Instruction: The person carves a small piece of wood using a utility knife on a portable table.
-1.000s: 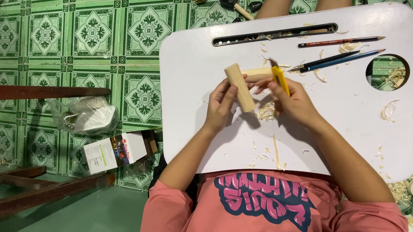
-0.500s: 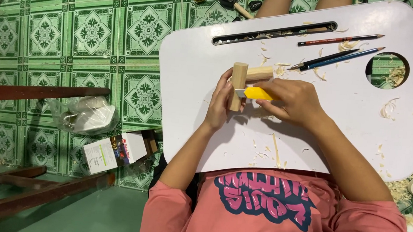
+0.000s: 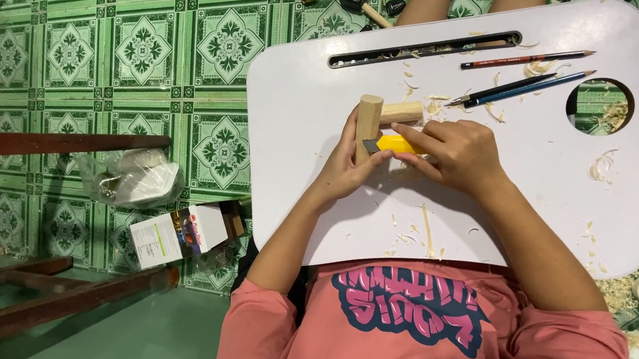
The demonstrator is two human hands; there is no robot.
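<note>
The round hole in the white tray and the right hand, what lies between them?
In the head view, only bare white tray with a few wood shavings lies between the round hole and right hand.

Over a white lap tray [image 3: 559, 189], the left hand [image 3: 346, 170] grips a wooden peg [image 3: 369, 119] while the right hand [image 3: 460, 152] holds a yellow knife [image 3: 395, 143].

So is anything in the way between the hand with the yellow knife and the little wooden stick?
Nothing visible is. The right hand holds the yellow utility knife with its blade end right at the pale round wooden stick, which the left hand grips. Only loose wood shavings lie around on the white lap tray.
</note>
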